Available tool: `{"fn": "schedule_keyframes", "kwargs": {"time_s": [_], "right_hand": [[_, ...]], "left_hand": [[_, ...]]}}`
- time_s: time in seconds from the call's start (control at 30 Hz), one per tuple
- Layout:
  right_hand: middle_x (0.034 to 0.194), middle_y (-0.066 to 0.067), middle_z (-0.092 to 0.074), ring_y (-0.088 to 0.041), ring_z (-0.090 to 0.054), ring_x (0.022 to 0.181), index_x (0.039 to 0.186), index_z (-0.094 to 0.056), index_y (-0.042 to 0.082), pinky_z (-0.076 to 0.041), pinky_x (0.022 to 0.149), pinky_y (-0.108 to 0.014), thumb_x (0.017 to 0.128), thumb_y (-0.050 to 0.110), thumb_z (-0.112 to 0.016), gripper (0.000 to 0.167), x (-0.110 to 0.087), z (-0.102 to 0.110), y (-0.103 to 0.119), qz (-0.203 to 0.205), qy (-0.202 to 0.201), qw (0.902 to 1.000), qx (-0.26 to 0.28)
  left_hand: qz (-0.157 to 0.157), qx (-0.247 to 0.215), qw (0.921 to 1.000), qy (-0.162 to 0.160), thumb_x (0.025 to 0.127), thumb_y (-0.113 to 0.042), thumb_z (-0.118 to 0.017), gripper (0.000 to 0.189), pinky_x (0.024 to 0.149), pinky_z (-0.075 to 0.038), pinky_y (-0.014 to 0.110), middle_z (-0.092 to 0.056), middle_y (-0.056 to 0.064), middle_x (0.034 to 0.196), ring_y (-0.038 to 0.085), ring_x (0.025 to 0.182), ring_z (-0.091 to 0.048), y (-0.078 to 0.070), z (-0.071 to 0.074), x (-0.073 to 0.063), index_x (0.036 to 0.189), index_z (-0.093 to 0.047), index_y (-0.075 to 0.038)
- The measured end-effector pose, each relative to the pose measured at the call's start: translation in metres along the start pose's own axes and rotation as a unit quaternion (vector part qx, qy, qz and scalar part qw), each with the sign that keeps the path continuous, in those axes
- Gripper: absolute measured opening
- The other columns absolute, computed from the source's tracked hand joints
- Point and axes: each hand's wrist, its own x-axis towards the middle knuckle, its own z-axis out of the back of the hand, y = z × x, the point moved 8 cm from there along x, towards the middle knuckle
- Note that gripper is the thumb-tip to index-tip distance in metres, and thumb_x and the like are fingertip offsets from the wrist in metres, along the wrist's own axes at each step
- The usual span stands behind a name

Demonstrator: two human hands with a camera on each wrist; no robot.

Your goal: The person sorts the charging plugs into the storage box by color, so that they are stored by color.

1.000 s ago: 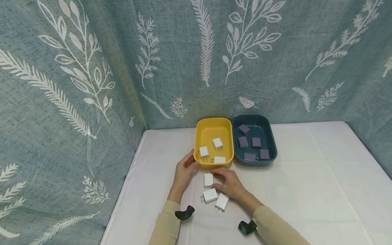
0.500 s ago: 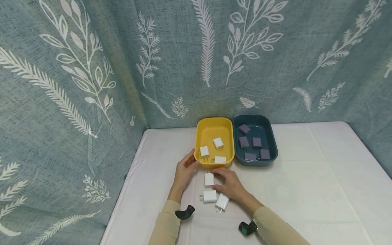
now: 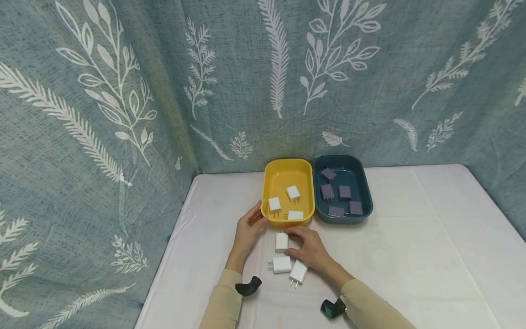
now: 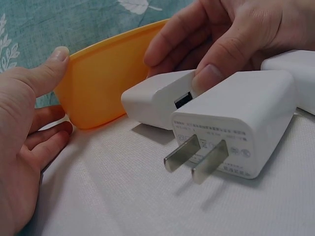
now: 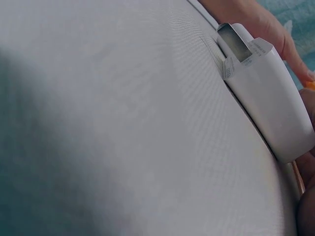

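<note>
My left hand (image 3: 245,230) rests against the front left corner of the yellow bin (image 3: 287,177), thumb on the front wall and fingers along the side. Just in front of the bin, my right hand (image 3: 311,249) pinches a white charger (image 3: 281,242) between thumb and fingers; the left wrist view shows the thumb beside its dark USB port. That charger lies on the cloth, prongs towards the bin. A second white charger (image 3: 281,265) lies nearer me, prongs pointing left. A third white charger (image 3: 298,272) lies partly under my right hand, prongs towards me.
Three white chargers, one of them a white charger (image 3: 293,193) at the back, lie in the yellow bin. Touching its right side stands a dark blue bin (image 3: 349,174) with several purple chargers (image 3: 344,192). Behind the white-covered table (image 3: 411,237) hangs a leaf-patterned curtain (image 3: 238,91).
Between the first and second frames, the second white charger turned from tilted to lying straight. Both hands have stayed in place; the right still pinches its charger.
</note>
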Motion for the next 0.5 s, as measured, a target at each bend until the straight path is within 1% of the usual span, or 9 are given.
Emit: {"fn": "schedule_keyframes", "kwargs": {"time_s": [0.27, 0.5], "right_hand": [[0.115, -0.002, -0.069, -0.016, -0.067, 0.104, 0.117, -0.067, 0.009, -0.057, 0.092, -0.027, 0.072, 0.006, -0.084, 0.047, -0.0004, 0.0015, 0.0001, -0.008, -0.01, 0.9996, 0.024], [0.114, -0.002, -0.069, -0.016, -0.067, 0.103, 0.116, -0.067, 0.01, -0.057, 0.093, -0.029, 0.072, 0.007, -0.084, 0.046, -0.0011, 0.0036, 0.0047, 0.003, -0.01, 0.9999, 0.011]], "left_hand": [[-0.001, 0.007, 1.0, -0.006, 0.089, -0.025, -0.072, 0.058, 0.106, -0.048, 0.029, -0.057, 0.002, 0.142, 0.019, 0.129, -0.056, 0.001, 0.0013, -0.0003, 0.142, -0.05, -0.031], [0.004, 0.0, 1.0, 0.002, 0.09, -0.022, -0.071, 0.059, 0.107, -0.046, 0.029, -0.054, 0.005, 0.144, 0.021, 0.131, -0.054, 0.0021, 0.0011, 0.0011, 0.144, -0.048, -0.026]]}}
